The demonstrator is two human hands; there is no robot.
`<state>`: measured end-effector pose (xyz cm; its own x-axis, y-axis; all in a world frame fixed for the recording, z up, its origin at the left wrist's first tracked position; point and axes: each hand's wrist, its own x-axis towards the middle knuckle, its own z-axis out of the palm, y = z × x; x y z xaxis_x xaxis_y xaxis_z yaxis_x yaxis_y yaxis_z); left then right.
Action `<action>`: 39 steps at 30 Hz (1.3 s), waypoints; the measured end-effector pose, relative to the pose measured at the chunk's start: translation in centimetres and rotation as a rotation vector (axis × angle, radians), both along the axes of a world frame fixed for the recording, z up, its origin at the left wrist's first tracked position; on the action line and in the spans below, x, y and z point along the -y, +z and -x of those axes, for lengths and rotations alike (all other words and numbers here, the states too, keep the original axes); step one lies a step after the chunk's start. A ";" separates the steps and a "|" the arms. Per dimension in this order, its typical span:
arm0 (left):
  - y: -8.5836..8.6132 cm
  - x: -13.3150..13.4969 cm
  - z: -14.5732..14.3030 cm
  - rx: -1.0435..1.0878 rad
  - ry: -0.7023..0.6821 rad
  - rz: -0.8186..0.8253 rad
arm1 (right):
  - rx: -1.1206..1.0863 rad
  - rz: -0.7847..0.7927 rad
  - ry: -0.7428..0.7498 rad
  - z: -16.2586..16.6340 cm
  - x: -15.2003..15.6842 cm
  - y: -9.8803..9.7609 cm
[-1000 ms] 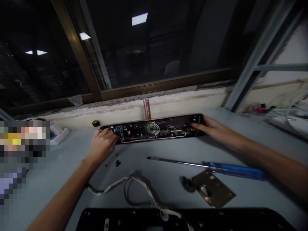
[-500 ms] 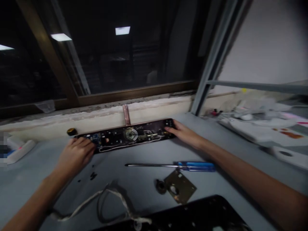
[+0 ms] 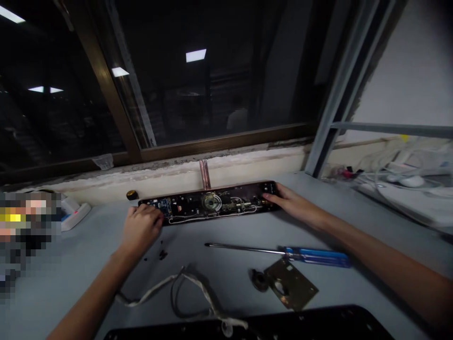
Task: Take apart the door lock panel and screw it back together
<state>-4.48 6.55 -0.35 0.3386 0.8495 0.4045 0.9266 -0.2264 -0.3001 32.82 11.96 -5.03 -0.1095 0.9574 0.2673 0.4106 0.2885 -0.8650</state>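
Only my view swings left: left hand and right hand keep clasping the black panel, screwdriver nearside of right thumb, hold undisturbed.

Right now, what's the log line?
left hand: on long housing, left end | right hand: on right end | screwdriver: lying nearby

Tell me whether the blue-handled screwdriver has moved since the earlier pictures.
No: against the metal plate on the table, the screwdriver keeps its place; only the view has shifted.
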 end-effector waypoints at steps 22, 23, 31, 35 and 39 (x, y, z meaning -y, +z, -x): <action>-0.5 -0.2 -0.2 0.056 0.065 0.013 | 0.070 -0.049 -0.023 0.1 0.1 0.0; -0.5 -0.3 -0.2 0.050 0.053 0.022 | 0.084 -0.055 -0.031 0.1 0.1 0.0; 1.0 -0.4 2.4 0.273 -0.170 -0.068 | 0.403 -0.412 -0.337 2.4 2.9 6.4; 0.8 -0.9 4.1 0.690 -0.081 -0.197 | 0.800 -0.680 0.148 10.0 4.9 10.0; -1.5 -2.2 4.5 1.224 -0.038 0.126 | 1.043 -0.813 0.464 18.7 4.6 8.5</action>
